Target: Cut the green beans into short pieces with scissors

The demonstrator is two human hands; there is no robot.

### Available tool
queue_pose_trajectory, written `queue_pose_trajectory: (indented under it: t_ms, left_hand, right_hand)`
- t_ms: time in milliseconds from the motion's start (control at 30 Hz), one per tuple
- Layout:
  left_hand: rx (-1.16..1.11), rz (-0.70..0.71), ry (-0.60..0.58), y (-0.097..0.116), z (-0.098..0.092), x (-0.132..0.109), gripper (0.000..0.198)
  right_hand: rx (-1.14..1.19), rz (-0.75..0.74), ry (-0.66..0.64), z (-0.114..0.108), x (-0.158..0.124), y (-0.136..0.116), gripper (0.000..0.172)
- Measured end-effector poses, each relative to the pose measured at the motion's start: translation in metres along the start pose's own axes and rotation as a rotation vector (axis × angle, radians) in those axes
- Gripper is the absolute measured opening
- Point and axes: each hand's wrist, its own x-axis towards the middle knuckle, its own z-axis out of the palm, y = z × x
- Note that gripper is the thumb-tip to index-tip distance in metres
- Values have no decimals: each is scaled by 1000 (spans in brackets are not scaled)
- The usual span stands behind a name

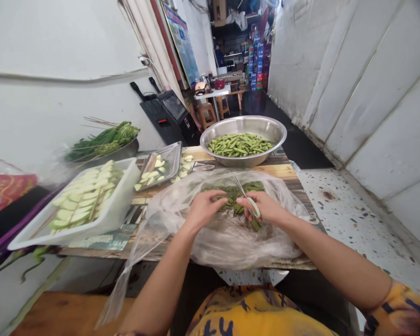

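Observation:
My right hand [261, 205] is closed around scissors [255, 207] with a pale green handle, their metal blades pointing up and away. Across from it, my left hand [206, 205] hovers over green bean pods [240, 193], thumb and fingers apart with nothing visible between them. These pods, apparently edamame, lie in a spread clear plastic bag [245, 254] on the table. Just beyond the bag, a wide steel basin [243, 161] holds many more pods.
On the left stands a white tub [126, 205] of sliced pale green vegetable on skewers. Behind it are a metal tray [177, 156] with cut pieces and a bowl of leafy greens [108, 137]. The wooden-patterned table [283, 172] ends near my lap.

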Motion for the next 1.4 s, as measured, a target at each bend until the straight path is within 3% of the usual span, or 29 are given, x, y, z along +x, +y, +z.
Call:
queue_pose_trajectory:
  t_ms: [67,167,400,533,800,900,1033,1200,1267,1400]
  left_hand:
    - [401,120,-84,0,6,5,21]
    - [761,197,-163,1,12,13,26]
    - [954,212,-295,9,6,19,26]
    - [886,233,-268,4,1,18,20]
    - [281,59,-55,-14,-8,16,25]
    - [82,37,-87,-15,-5,14,27]
    - [-129,34,-153,-15,-4,11,53]
    - [175,35,13,-8,-8,7,25]
    - [327,32,-6,-5,-6,7,29]
    - [550,103,-119,-2,5,12,18]
  right_hand:
    - [-2,6,3,1,1,2,42]
    - [-12,2,19,1,3,6,42]
    - [-66,10,-43,1,2,4,42]
    - [-59,16,-54,2,0,4,42]
    - [-110,33,-137,3,-2,1,35]
    - [-130,29,-158,2,-3,3,35]
    - [-152,24,-184,1,-2,6,35]
    - [-159,27,-174,0,-4,2,35]
    - [-156,23,-157,0,-6,-1,35]
    - [-162,29,-136,0,-8,-6,40]
